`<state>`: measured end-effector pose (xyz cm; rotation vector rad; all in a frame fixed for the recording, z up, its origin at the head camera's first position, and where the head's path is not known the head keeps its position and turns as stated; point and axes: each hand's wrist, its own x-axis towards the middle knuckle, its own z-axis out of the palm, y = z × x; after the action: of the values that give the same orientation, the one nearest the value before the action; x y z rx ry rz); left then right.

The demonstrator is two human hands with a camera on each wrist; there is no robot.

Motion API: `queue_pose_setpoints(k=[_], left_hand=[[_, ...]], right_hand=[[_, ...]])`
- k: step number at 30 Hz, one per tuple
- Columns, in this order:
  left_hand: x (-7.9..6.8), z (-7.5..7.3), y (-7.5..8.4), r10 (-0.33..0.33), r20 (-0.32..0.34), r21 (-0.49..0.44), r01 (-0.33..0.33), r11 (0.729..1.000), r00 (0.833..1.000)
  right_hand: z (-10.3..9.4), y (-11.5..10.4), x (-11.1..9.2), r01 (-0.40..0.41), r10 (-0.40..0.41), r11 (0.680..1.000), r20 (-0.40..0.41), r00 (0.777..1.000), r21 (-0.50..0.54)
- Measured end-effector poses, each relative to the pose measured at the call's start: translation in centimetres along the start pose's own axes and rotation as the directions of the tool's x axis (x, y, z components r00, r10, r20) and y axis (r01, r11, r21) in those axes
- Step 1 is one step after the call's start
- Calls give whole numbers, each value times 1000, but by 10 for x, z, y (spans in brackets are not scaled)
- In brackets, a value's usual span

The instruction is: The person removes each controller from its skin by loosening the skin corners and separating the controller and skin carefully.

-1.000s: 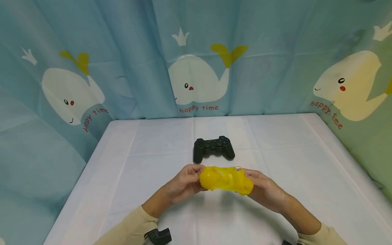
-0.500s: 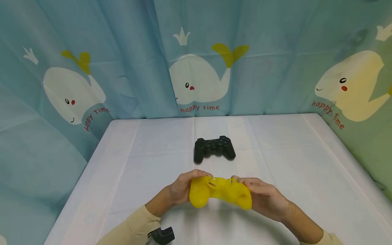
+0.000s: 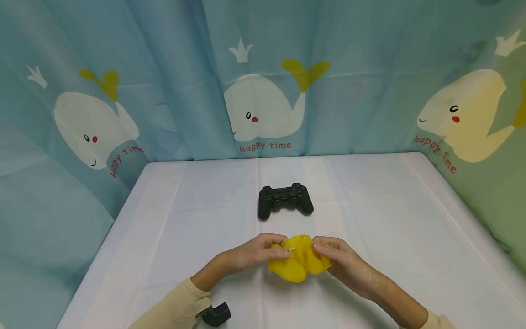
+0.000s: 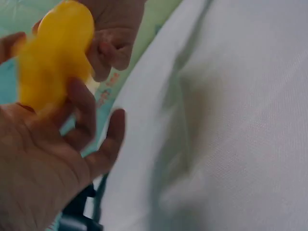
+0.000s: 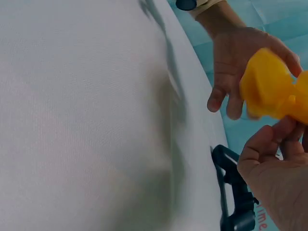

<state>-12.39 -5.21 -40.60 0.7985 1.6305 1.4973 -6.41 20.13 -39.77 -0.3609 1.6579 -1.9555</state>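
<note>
A soft yellow silicone controller cover (image 3: 298, 263) is bunched together between both hands above the white table (image 3: 185, 237). My left hand (image 3: 263, 249) pinches its left side and my right hand (image 3: 333, 256) pinches its right side, fingertips nearly meeting on top. The left wrist view shows the yellow cover (image 4: 53, 53) held by fingers (image 4: 82, 110). Seen from the right wrist, the cover (image 5: 272, 89) sits between both hands. A black game controller (image 3: 285, 199) lies on the table just beyond the hands, untouched; its edge (image 5: 233, 192) shows in the right wrist view.
Blue curtains printed with white whales (image 3: 263, 107) wall the table at the back and both sides. A white cloth covers the table. A black wrist strap (image 3: 215, 314) sits on the left sleeve.
The yellow cover was spread wide between the hands; now the hands have come together and it is folded into a compact lump. The black controller has not moved.
</note>
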Motion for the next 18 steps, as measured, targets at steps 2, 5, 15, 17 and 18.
queue_pose_setpoints(k=[2,5,15,17,18], left_hand=[[0,1,0,5,-17,84,-4,996,1000],[0,4,0,10,-72,111,-2,994,997],[0,3,3,160,-92,-158,-173,972,983],[-3,5,4,215,-41,-360,-215,908,976],[-3,6,5,242,-2,-457,-216,863,970]], right_hand=[[2,2,1,15,-14,1000,7,1000,-16],[6,3,2,33,-32,999,22,999,-21],[2,-7,-3,8,-36,981,143,989,192],[4,-7,-2,-1,-42,971,178,983,239],[6,-6,-1,-1,-50,968,197,979,250]])
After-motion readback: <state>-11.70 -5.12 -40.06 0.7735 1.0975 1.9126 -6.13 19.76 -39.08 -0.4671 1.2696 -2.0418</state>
